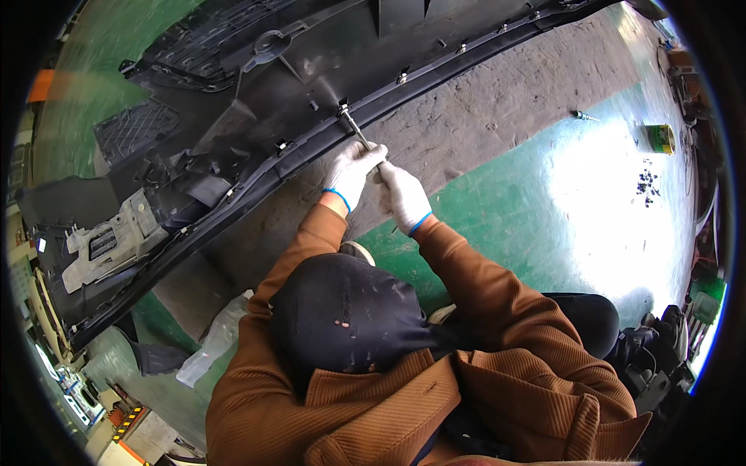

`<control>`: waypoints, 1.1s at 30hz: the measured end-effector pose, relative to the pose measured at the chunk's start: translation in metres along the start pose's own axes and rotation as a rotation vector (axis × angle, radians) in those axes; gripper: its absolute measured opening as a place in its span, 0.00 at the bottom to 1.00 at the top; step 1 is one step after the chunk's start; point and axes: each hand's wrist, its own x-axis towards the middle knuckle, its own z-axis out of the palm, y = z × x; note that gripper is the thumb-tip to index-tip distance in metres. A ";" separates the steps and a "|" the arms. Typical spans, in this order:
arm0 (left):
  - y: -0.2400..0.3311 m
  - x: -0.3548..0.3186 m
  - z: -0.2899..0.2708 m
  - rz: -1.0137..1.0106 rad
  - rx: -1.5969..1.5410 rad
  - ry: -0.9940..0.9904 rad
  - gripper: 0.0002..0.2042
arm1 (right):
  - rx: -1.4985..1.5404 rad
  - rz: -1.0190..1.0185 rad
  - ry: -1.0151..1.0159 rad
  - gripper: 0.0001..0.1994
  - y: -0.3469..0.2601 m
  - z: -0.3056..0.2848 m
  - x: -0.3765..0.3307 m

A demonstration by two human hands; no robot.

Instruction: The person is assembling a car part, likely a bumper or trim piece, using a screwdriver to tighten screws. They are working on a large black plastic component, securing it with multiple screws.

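Note:
A large black plastic car bumper (311,85) lies across the far side, with several metal clips (402,78) along its near edge. My left hand (350,175), in a white knit glove, is closed around a slim metal rod-shaped tool (356,127). The tool's far tip meets a clip (343,107) on the bumper's edge. Just to the right and nearer, my gloved right hand (405,199) is closed on the tool's near end, which its fingers mostly hide. The exact kind of tool cannot be made out.
Under the bumper lies a worn grey-brown mat (497,109) on a green floor (497,210). At the right are a small metal tool (583,116), a yellow-green tub (661,139) and scattered small dark parts (647,183). A clear plastic bag (216,342) lies at the left.

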 end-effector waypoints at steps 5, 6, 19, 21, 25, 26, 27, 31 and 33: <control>-0.010 0.004 -0.008 -0.065 -0.086 -0.105 0.12 | 0.164 -0.008 -0.098 0.22 -0.007 0.000 -0.003; -0.012 0.008 -0.006 0.021 -0.029 -0.085 0.12 | 0.065 -0.040 -0.002 0.22 -0.009 0.001 -0.003; -0.005 0.005 -0.005 0.020 0.093 -0.060 0.14 | -0.291 -0.183 0.184 0.17 -0.017 0.000 -0.001; 0.002 0.006 -0.003 0.003 0.275 -0.018 0.14 | -0.751 -0.655 0.364 0.15 -0.007 0.007 0.002; 0.002 0.006 -0.008 -0.007 0.175 -0.044 0.14 | -0.820 -0.628 0.353 0.16 -0.002 0.015 0.007; -0.002 0.007 -0.009 0.009 0.117 -0.044 0.13 | -0.559 -0.390 0.223 0.16 -0.005 0.015 0.005; -0.005 0.008 -0.011 0.024 0.061 -0.046 0.13 | -0.295 -0.151 0.097 0.17 -0.008 0.013 0.005; 0.007 0.007 -0.016 -0.155 -0.186 -0.082 0.14 | 0.652 0.173 -0.436 0.18 -0.017 0.000 0.013; -0.006 0.020 -0.015 -0.054 -0.248 -0.139 0.14 | 0.323 0.141 -0.253 0.21 -0.030 0.002 0.008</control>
